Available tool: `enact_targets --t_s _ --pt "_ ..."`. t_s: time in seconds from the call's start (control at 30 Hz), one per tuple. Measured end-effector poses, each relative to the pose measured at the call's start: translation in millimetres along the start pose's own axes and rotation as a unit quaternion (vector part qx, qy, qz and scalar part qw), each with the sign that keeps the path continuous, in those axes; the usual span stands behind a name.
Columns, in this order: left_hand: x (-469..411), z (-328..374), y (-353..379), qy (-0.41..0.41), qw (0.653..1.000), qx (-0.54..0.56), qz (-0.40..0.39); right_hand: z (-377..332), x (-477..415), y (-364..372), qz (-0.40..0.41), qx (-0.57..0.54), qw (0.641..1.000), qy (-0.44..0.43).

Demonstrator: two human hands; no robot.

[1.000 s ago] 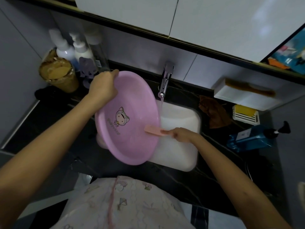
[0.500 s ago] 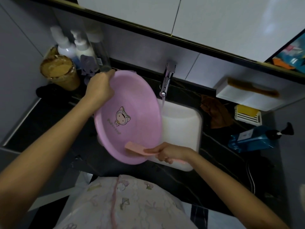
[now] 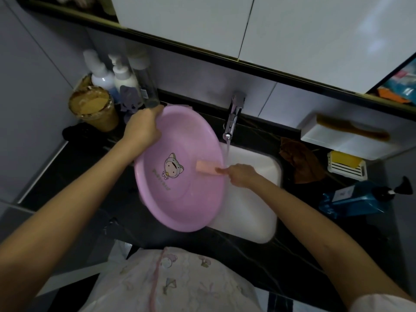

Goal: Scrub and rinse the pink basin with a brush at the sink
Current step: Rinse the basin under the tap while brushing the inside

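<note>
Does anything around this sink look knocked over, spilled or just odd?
Yes: the blue pump bottle lies on its side on the dark counter right of the sink, not upright like the bottles at back left. The tap is running, though its stream falls past the pink basin into the sink.

The pink basin (image 3: 180, 190) looked like smooth plastic with a soft sheen and a printed cartoon on its floor. The brush (image 3: 208, 168) was matt peach plastic. The faucet (image 3: 233, 119) at the counter's back edge was bright polished metal. The sink (image 3: 254, 212) was glossy white, the counter (image 3: 292, 248) dark, veined, polished stone. A brown cloth (image 3: 299, 163) lay limp and matt.
</note>
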State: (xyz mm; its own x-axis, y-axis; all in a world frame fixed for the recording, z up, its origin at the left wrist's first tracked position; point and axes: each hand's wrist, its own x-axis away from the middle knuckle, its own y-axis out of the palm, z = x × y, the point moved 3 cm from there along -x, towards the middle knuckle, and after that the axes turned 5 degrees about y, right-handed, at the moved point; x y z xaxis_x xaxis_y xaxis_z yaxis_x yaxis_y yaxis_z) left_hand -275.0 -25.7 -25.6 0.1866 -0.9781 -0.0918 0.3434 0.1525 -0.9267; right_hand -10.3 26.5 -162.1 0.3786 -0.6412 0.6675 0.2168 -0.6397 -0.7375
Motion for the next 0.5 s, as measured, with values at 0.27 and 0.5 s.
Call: enact_targets --t_s 0.27,0.5 --pt "1.7 -1.8 3.2 -0.016 1.000 0.002 -0.005 -0.5 -10.1 3.7 -0.027 -0.059 0.998 -0.001" --pt "3.0 -0.6 2.5 -0.015 1.000 0.009 -0.005 -1.3 -7.0 0.6 -0.036 -0.055 0.998 -0.021"
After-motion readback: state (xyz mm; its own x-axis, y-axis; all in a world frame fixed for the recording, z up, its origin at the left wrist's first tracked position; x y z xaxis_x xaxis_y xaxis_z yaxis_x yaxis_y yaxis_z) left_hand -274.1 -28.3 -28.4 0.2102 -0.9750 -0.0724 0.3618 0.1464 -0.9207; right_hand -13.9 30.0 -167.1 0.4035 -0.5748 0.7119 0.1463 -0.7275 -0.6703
